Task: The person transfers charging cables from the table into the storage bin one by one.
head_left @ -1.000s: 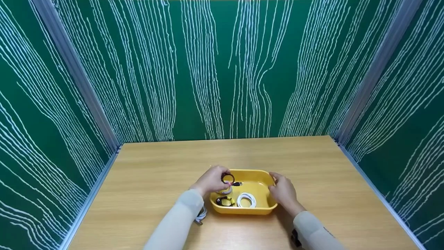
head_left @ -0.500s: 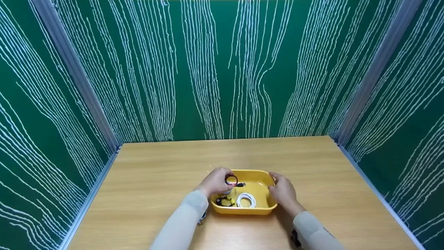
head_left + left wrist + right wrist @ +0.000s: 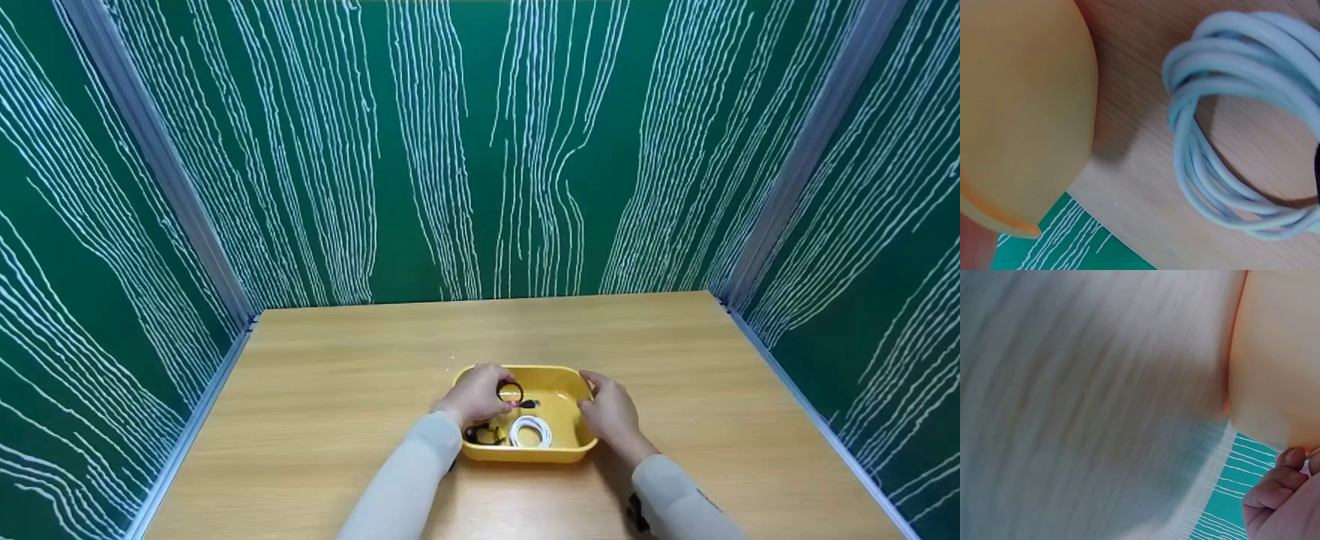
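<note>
A yellow tray [image 3: 570, 446] sits on the wooden table [image 3: 337, 375] near its front edge. My left hand [image 3: 480, 394] is over the tray's left side and pinches a small coiled black cable [image 3: 511, 391] with a plug sticking out to the right. My right hand [image 3: 611, 412] holds the tray's right rim, fingers curled on it [image 3: 1275, 486]. Inside the tray lie a white coiled cable [image 3: 531, 433] and a black-and-yellow coil [image 3: 484, 433]. In the left wrist view a pale grey cable coil [image 3: 1241, 124] lies on the table beside the tray's outer wall [image 3: 1022, 112].
Green panels with white wavy lines [image 3: 480, 150] enclose the table on three sides, joined by grey metal posts [image 3: 157, 165]. Bare table surface stretches behind the tray and to both sides.
My left hand has moved the black coil to the right and lower, from the tray's left rim to over its inside. The right hand has stayed on the rim.
</note>
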The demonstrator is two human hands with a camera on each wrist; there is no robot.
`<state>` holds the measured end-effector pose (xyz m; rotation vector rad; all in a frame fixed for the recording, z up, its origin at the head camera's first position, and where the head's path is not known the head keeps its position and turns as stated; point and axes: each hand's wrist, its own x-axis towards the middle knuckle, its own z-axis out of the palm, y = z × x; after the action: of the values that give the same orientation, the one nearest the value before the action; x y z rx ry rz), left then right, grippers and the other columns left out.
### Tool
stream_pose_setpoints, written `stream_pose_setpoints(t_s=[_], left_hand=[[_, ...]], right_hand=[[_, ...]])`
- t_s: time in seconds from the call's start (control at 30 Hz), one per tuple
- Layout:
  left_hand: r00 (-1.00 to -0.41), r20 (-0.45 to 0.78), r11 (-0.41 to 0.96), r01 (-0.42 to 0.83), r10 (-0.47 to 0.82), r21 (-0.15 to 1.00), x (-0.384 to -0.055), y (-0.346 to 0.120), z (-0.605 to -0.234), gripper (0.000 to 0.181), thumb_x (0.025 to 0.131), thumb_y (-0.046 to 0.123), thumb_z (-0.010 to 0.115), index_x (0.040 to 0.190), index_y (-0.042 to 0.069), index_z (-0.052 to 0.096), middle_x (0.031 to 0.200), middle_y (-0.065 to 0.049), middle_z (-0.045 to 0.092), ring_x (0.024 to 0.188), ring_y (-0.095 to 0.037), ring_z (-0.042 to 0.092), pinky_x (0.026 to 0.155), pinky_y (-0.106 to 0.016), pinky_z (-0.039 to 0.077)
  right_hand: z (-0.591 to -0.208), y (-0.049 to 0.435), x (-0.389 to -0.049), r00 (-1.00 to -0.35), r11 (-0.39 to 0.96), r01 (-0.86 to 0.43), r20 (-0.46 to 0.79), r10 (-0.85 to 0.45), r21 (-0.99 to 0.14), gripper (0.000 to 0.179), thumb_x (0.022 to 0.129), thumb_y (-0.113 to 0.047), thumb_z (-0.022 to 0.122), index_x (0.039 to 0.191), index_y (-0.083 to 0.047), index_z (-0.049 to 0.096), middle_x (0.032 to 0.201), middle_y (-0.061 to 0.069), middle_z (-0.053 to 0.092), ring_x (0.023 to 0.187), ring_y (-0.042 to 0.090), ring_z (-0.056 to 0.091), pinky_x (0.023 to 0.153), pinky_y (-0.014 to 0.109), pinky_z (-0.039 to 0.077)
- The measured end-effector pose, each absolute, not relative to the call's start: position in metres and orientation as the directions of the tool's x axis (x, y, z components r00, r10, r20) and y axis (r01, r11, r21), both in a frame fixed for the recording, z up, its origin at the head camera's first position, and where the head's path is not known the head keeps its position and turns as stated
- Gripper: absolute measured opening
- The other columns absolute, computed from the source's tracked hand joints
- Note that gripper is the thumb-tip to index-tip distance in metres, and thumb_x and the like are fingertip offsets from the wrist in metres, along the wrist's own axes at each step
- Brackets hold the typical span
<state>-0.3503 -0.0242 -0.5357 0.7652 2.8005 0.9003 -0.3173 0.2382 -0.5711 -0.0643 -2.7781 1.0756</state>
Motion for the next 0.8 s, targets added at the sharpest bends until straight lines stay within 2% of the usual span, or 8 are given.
stream_pose_setpoints(t_s=[0.2,0.33,0.53,0.73,0.8], left_hand=[[-0.869,0.027,0.692,0.413,0.495,0.592,-0.353,-0.02,-0.54,0.037,0.089,0.015,0.09,0.123,0.007,0.079,0.124,-0.008,0.076,0.117,-0.021,0.066,0.114,-0.041,0.054],[-0.867,0.017,0.683,0.405,0.499,0.608,-0.353,-0.016,-0.542,0.037,0.09,0.015,0.09,0.124,0.006,0.079,0.125,-0.01,0.075,0.116,-0.021,0.065,0.114,-0.042,0.053],[-0.87,-0.008,0.684,0.381,0.493,0.622,-0.353,-0.01,-0.545,0.037,0.092,0.016,0.088,0.127,0.007,0.078,0.128,-0.009,0.074,0.116,-0.022,0.064,0.115,-0.045,0.053],[-0.882,-0.019,0.692,0.356,0.471,0.628,-0.356,-0.006,-0.55,0.037,0.093,0.017,0.087,0.128,0.009,0.078,0.13,-0.006,0.075,0.118,-0.019,0.065,0.116,-0.043,0.054],[-0.873,0.005,0.685,0.386,0.487,0.618,-0.356,-0.005,-0.551,0.036,0.091,0.015,0.088,0.125,0.007,0.078,0.127,-0.007,0.077,0.117,-0.02,0.068,0.114,-0.04,0.056]], right_hand=[[-0.571,0.236,-0.317,-0.986,0.737,0.002,0.121,0.113,-0.675,0.055,0.089,0.0,0.07,0.145,0.002,0.066,0.107,0.019,0.077,0.09,0.028,0.067,0.078,0.046,0.058],[-0.57,0.235,-0.316,-0.986,0.73,0.011,0.116,0.124,-0.683,0.056,0.09,0.0,0.07,0.145,0.002,0.065,0.116,0.023,0.077,0.099,0.032,0.07,0.088,0.053,0.06],[-0.57,0.236,-0.316,-0.984,0.733,0.008,0.123,0.126,-0.68,0.057,0.089,0.001,0.07,0.145,0.002,0.065,0.116,0.024,0.076,0.1,0.033,0.069,0.089,0.054,0.06],[-0.571,0.235,-0.316,-0.985,0.728,0.015,0.114,0.128,-0.685,0.057,0.089,0.001,0.07,0.146,0.002,0.064,0.123,0.027,0.076,0.106,0.035,0.071,0.093,0.056,0.061],[-0.571,0.236,-0.316,-0.985,0.734,0.014,0.116,0.126,-0.679,0.057,0.089,0.0,0.071,0.146,0.002,0.065,0.116,0.025,0.077,0.1,0.034,0.071,0.088,0.052,0.061]])
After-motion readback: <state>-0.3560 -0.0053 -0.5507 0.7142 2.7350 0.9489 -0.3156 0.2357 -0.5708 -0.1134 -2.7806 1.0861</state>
